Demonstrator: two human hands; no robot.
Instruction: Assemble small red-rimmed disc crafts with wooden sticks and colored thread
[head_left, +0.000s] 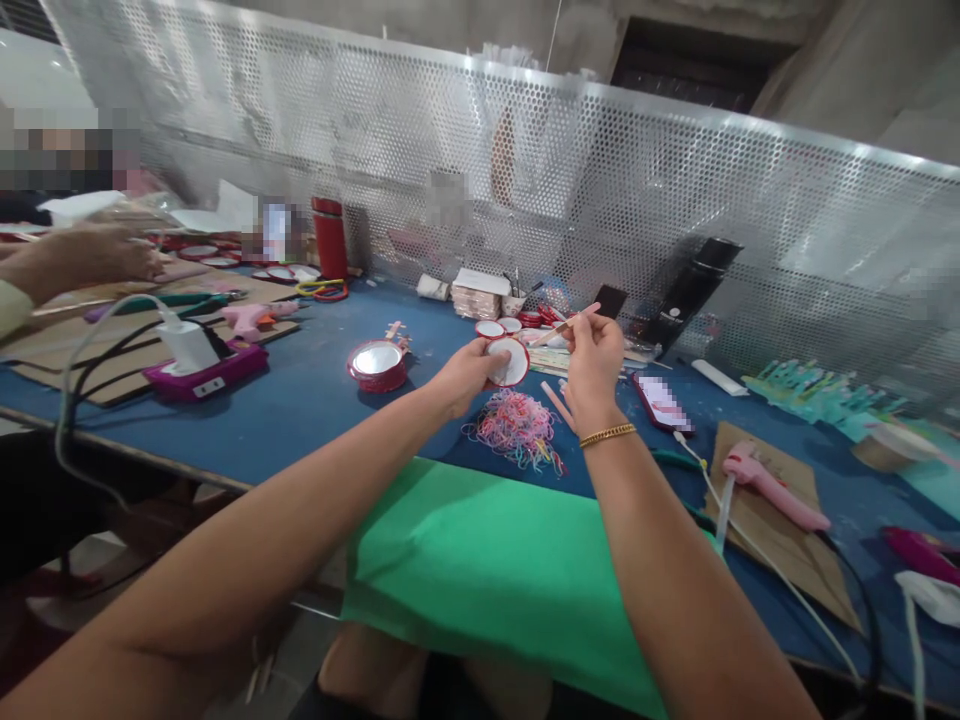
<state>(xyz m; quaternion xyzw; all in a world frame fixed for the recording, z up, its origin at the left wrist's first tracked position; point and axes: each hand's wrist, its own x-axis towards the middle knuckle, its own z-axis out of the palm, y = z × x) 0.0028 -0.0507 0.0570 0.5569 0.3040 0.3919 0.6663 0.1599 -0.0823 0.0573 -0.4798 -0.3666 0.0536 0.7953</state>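
My left hand (466,376) is closed on the edge of a small round white disc with a red rim (516,366), its thumb on the white face. In my right hand (598,362), thumb and fingertips pinch a thin, flat pinkish stick (561,329) that slants down to the left above the disc. Below both hands lies a heap of pink and multicoloured loops of thread or rubber bands (516,425). Pale pink strips (556,402) rest beside my right hand. More red-rimmed discs (491,328) sit just behind my left hand.
A red round stack (377,368) stands to the left. Pink glue guns (776,487) lie on cardboard at both sides. A phone (664,403), red flask (328,238), purple power strip (206,372) and cables are around. A perforated metal panel (420,130) closes the back. Another person's hand (82,262) is at left.
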